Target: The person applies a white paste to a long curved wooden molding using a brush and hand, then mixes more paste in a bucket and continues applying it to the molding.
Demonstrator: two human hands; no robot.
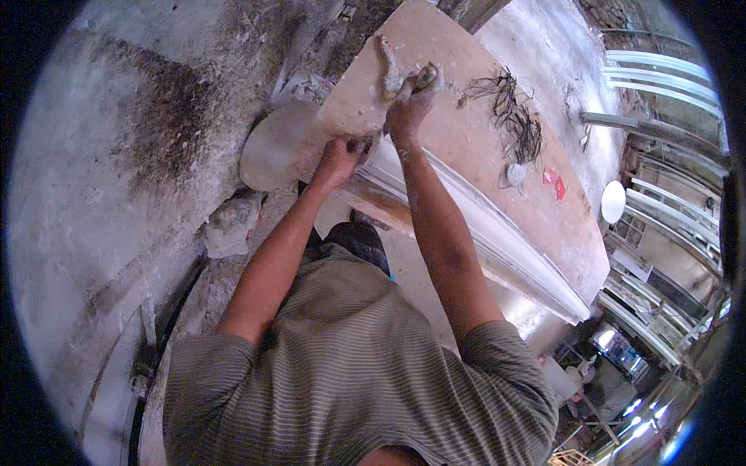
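A long white ribbed moulding (505, 248) lies along the near side of a pale board tabletop (458, 54), running from my hands down to the right. My left hand (339, 161) is closed at the moulding's far left end; a small dark spot shows at its fingertips, and what it pinches is unclear. Beyond that end, my right hand (410, 109) is closed over the board. Something smeared and greyish shows at its fingers, too indistinct to name. Next to it lies a thin stick-like piece caked with white (388, 66).
A tangle of dark strands (514, 120), a whitish lump (516, 174) and a red scrap (555, 183) lie on the board. A rounded pale panel (272, 147) is beside its left edge. White strips (660, 74) rest at the far right. A stained wall-like surface (155, 109) fills the left.
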